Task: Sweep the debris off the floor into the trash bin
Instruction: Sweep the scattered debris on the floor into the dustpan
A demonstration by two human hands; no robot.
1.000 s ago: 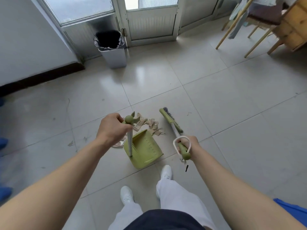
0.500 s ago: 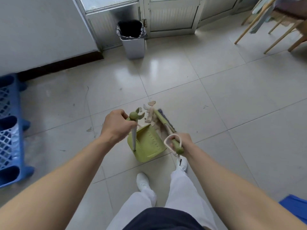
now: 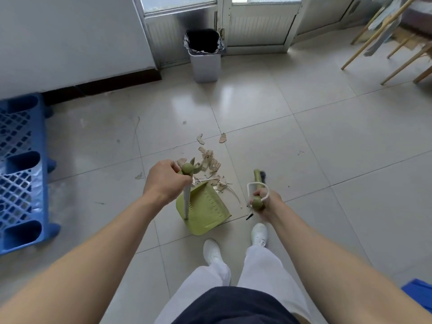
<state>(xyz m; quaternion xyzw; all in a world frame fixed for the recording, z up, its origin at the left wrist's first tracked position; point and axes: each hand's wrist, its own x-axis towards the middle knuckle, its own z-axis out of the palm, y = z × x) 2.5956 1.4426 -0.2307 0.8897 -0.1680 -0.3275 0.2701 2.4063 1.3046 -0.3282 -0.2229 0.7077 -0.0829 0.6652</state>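
Observation:
My left hand [image 3: 163,181] grips the top of the upright handle of a green dustpan [image 3: 205,211] that rests on the tiled floor just ahead of my feet. My right hand [image 3: 265,202] holds the green broom [image 3: 258,177] by its handle end, a white loop cord around it; the broom head sits on the floor to the right of the pan. Beige debris scraps [image 3: 210,160] lie scattered beyond the pan's mouth, a few at its lip. A grey trash bin [image 3: 205,64] with a black liner stands by the door at the back.
A blue plastic crate rack [image 3: 21,174] stands along the left. Wooden chair legs [image 3: 397,50] are at the far right. A white wall with a dark skirting [image 3: 100,84] runs at the back left. A blue object [image 3: 418,293] shows at the bottom right.
The broom has swung from lying across the debris at the pan's mouth to the right, away from the pan. The view has shifted, bringing the bin and crate more into frame.

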